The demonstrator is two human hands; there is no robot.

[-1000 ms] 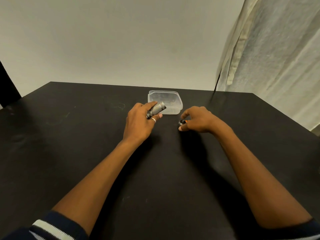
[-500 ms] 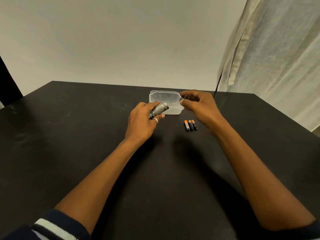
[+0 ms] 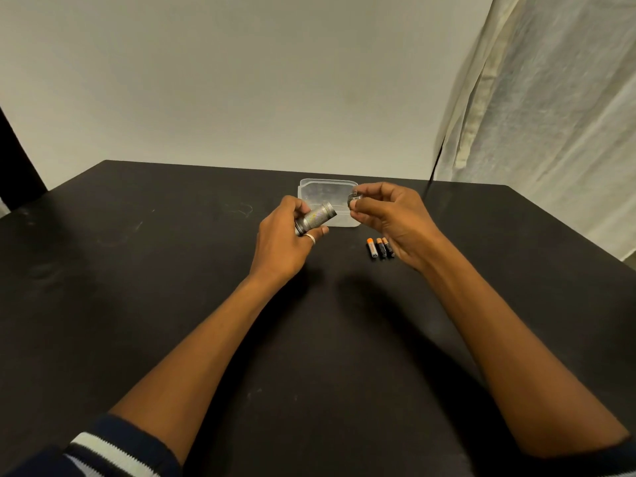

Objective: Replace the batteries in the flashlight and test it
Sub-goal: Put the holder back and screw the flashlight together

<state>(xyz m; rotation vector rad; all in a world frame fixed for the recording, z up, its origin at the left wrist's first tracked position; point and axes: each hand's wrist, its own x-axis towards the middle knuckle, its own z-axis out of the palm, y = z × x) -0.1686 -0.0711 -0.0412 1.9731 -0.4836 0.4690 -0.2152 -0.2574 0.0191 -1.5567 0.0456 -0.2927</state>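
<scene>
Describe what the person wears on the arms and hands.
Both forearms are bare. The left sleeve is dark navy with white stripes at the cuff; the right sleeve shows only as a dark edge. A silver ring sits on a finger of the left hand. The right hand shows none.

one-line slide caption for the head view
Left hand grips the flashlight body, right hand pinches the cap; three batteries lie on the black table.

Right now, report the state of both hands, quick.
Left hand: closed, gripping the flashlight body.
Right hand: closed, pinching a small round cap in its fingertips.
</scene>
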